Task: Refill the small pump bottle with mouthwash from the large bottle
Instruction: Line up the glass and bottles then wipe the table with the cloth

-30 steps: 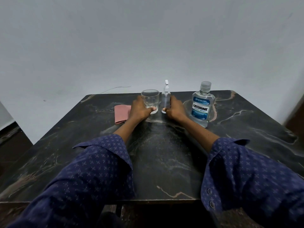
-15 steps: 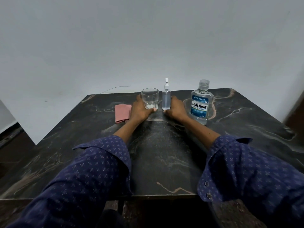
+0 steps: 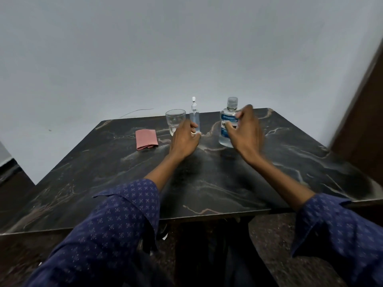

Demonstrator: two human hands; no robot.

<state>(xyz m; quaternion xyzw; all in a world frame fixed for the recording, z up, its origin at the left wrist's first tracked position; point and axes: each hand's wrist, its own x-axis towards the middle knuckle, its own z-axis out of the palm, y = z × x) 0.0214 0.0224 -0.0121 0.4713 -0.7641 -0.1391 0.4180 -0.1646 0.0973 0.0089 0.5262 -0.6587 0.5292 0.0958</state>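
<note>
Both forearms reach forward over the dark marbled counter (image 3: 207, 183), sleeves of a blue patterned shirt pushed up near the elbows.

The left hand (image 3: 183, 139) lies low near the far middle of the counter, back of the hand up, with its fingers curled round the lower part of the small pump bottle (image 3: 194, 119). That bottle stands upright, its white pump head rising above the hand. Just to its left stands an empty drinking glass (image 3: 175, 121), close beside the left hand; whether the hand touches it is not clear.

The right hand (image 3: 244, 129) is raised at the large mouthwash bottle (image 3: 228, 125), blurred by motion. Its fingers are spread and loosely bent, thumb low and fingertips high across the blue label, in front of the bottle's right side. Whether it already grips the bottle cannot be told. The mouthwash bottle stands upright with its clear cap on, well right of the pump bottle.

A folded pink cloth (image 3: 146, 139) lies flat left of the glass.
</note>
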